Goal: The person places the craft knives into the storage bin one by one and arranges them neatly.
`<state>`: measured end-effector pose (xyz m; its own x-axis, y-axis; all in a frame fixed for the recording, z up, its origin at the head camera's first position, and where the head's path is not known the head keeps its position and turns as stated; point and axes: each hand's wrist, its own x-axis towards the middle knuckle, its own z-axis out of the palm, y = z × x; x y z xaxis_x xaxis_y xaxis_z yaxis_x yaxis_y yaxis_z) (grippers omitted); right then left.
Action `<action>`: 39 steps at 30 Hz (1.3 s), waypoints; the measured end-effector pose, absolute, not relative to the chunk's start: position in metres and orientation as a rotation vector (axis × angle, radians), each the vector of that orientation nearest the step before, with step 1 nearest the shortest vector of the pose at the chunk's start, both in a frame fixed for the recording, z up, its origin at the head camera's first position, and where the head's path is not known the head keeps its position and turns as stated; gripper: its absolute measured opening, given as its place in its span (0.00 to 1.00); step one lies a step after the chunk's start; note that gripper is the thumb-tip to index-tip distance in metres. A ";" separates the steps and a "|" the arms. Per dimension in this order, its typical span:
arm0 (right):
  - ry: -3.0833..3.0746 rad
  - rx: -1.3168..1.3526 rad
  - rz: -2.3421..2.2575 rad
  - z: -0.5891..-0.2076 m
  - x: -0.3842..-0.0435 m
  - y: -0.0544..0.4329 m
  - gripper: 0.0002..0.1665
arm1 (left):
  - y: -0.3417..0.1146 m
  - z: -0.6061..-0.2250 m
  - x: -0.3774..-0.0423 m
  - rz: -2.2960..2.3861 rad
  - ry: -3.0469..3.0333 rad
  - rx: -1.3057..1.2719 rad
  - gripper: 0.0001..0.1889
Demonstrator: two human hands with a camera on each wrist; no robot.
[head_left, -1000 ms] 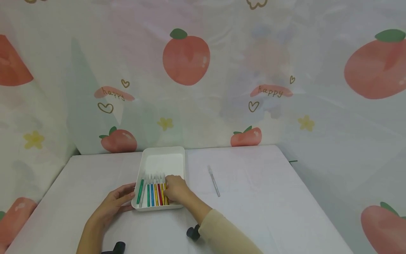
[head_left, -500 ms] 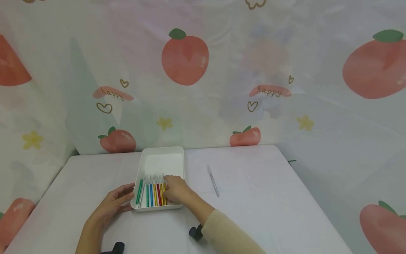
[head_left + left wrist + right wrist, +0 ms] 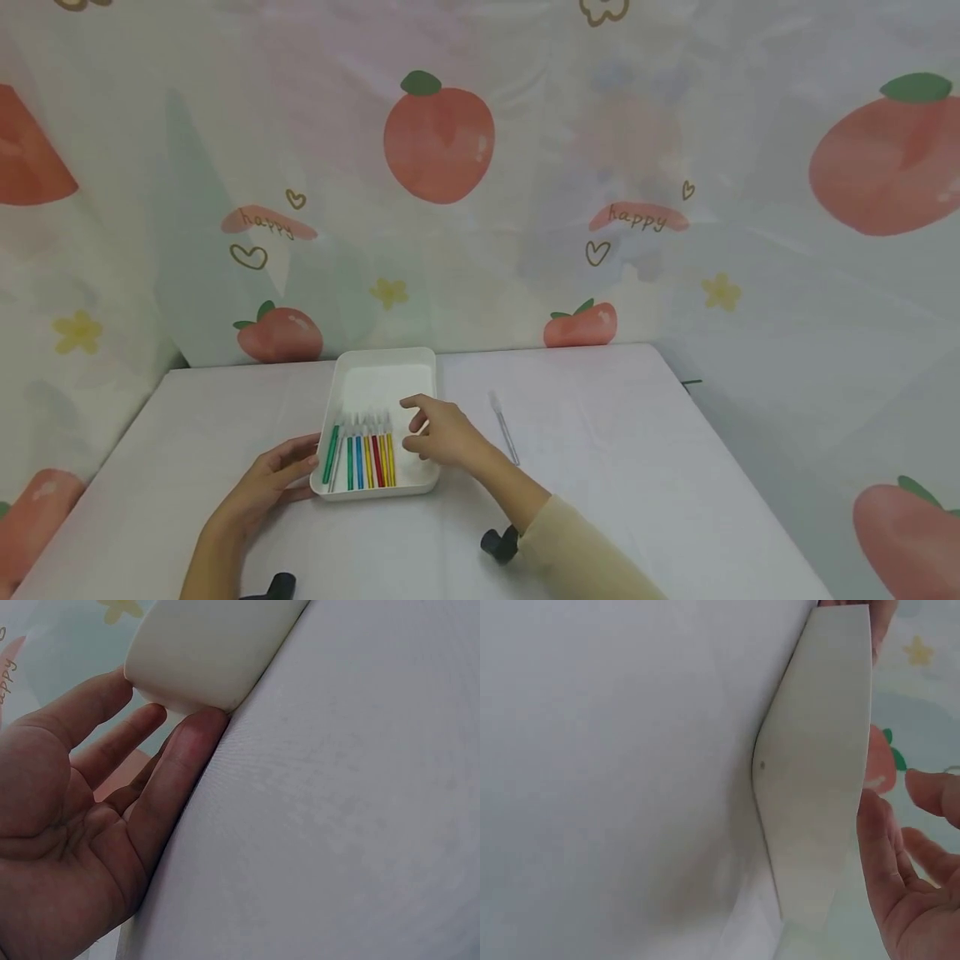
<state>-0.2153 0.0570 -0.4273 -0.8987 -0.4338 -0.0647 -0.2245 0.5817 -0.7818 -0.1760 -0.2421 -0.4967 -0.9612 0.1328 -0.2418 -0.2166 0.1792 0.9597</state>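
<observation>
A white rectangular tray (image 3: 384, 379) lies on the table. Side by side in its near part are several slim pen-like tools (image 3: 369, 462), which look like craft knives with clear caps; their handles are green, silver, blue, yellow and red. My left hand (image 3: 266, 479) touches the tray's left side with extended fingers, and the left wrist view shows the fingertips against the outer wall (image 3: 199, 660). Over the tray's right side is my right hand (image 3: 446, 429), thumb and fingers spread, holding nothing. In the right wrist view, part of that hand (image 3: 922, 877) shows beyond the tray wall.
A single silver craft-knife-like tool (image 3: 506, 429) with a clear cap lies on the white tablecloth (image 3: 615, 467), right of the tray. Behind the table hangs a patterned cloth (image 3: 495, 250) with fruit prints. Black wrist mounts (image 3: 498, 546) sit beneath the forearms.
My right hand has let go of the yellow-handled tool at the row's right end and moved right, its fingers spreading. The left hand and tray have stayed put.
</observation>
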 end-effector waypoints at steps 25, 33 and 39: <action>2.654 -0.340 -1.336 -0.445 -0.232 0.156 0.33 | -0.241 -0.500 -0.179 1.870 2.160 -0.134 0.34; 2.714 -0.229 -1.274 -0.454 -0.239 0.170 0.34 | -0.242 -0.501 -0.178 1.883 2.150 -0.136 0.35; 2.778 -0.161 -1.191 -0.457 -0.242 0.174 0.35 | -0.242 -0.500 -0.178 1.879 2.164 -0.108 0.35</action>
<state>-0.2423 0.1740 -0.4570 -0.9878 -0.1423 -0.0635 -0.0521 0.6858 -0.7259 -0.1778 -0.2418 -0.5003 -0.9601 0.1209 -0.2521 -0.2326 0.1546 0.9602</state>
